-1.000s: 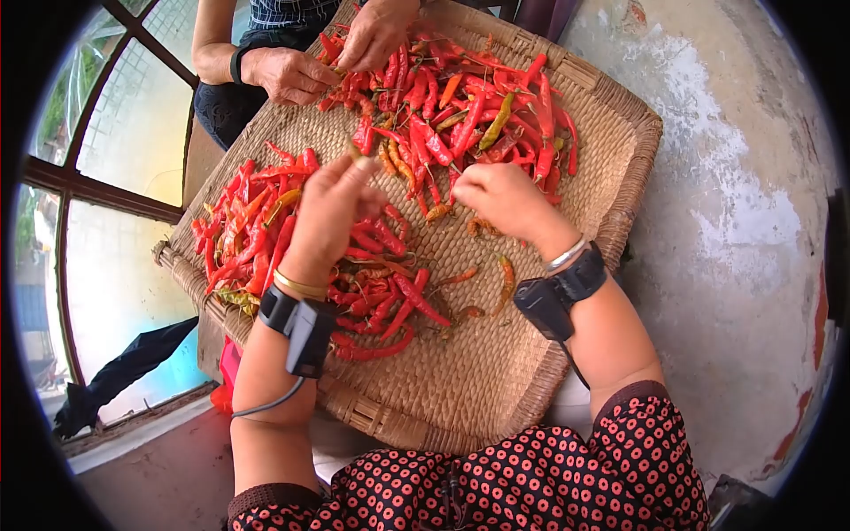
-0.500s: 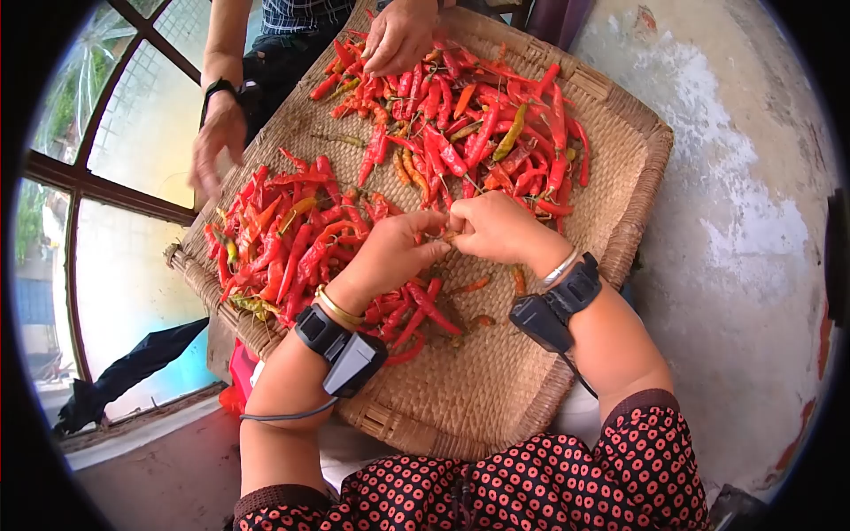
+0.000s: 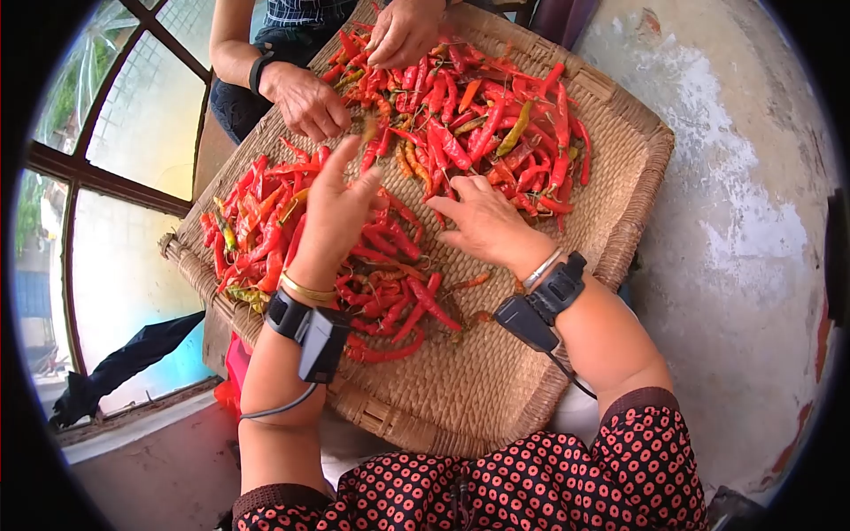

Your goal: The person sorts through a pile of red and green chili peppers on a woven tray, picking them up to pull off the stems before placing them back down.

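My left hand (image 3: 329,211) is raised over the left heap of red chili peppers (image 3: 257,221), its fingers apart and nothing in them. Just beyond its fingertips is a blurred brownish thing (image 3: 379,119) that I cannot make out. My right hand (image 3: 489,223) hovers palm down at the near edge of the larger chili pile (image 3: 460,115), fingers apart; what lies under them is hidden. Both heaps rest on a woven tray (image 3: 478,372). A few orange and yellow-green chilies (image 3: 513,130) show among the red ones.
Across the tray, another person's hand (image 3: 305,99) is over the gap between the heaps, and their other hand (image 3: 405,34) is at the far pile. A framed window (image 3: 124,265) stands on the left. A worn wall (image 3: 726,221) rises on the right.
My hands have come apart from a pinch at the middle; the left has moved up and left and opened. The other person's hand has swung in from the window side over the tray.
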Tool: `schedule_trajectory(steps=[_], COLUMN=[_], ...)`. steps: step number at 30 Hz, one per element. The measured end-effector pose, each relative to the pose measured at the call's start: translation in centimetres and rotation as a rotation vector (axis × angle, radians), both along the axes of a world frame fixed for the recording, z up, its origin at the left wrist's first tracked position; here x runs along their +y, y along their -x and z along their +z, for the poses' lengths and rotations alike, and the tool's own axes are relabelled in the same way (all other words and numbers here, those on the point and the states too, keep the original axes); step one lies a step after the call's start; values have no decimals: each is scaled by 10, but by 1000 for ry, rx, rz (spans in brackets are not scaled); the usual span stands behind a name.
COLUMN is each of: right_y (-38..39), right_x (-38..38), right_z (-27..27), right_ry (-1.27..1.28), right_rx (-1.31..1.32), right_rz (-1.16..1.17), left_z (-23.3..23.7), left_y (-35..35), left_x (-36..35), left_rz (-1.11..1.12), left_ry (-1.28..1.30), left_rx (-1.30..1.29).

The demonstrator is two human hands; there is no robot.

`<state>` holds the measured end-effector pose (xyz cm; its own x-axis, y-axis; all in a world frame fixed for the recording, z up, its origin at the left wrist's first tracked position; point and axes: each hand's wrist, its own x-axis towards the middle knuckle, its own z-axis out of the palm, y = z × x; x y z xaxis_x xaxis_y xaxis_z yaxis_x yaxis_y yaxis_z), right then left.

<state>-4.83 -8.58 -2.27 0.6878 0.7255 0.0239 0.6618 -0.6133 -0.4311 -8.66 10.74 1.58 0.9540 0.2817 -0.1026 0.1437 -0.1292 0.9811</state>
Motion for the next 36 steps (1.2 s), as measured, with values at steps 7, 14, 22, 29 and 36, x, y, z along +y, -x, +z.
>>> schedule_trajectory(steps=[7,14,22,29,36], right_y=[-5,3,-4,-7,0], right_x=[1,-8,3,7,-3], right_z=[-10,21,8,-9,-2], right_ry=[56,192,196,-146,-443], right_rx=[-48,202,67,405,631], right_rz=[-10,87,-241,-282,-327], left_z=[-30,-38,-42,-30,-27], left_y=[10,14,15,20,24], left_x=[-18,-24,-28,-39,-38], left_rz=[-511,-711,-618,-395,-461], left_ry=[-720,-714,-633,43,271], left_rx=[-251,-117,-72,259,264])
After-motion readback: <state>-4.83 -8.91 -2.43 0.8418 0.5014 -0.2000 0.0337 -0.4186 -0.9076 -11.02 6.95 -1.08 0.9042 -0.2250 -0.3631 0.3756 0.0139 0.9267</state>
